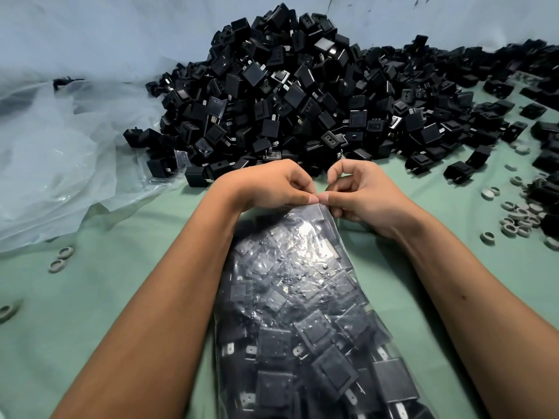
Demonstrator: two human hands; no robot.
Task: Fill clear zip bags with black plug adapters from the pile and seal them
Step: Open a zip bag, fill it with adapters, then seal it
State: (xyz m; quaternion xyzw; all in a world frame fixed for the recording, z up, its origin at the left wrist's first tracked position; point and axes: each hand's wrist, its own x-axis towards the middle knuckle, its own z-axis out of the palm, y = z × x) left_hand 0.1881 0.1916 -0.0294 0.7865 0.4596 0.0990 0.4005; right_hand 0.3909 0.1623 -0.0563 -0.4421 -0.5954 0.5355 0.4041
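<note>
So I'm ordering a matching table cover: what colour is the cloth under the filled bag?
Pale mint green, plain, seen in the head view: cloth.

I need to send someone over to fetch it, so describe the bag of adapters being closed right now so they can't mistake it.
Start at the big pile of black plug adapters on the green table. Just in front of it lies a long clear bag packed with adapters. The left hand and right hand pinch its top edge; the crumpled plastic sheeting to the left is untouched.

We see a packing workshop. A bulk pile of adapters (302, 101) covers our green counter (121, 267). Loose plastic sheeting (60, 146) lies beside it.
</note>
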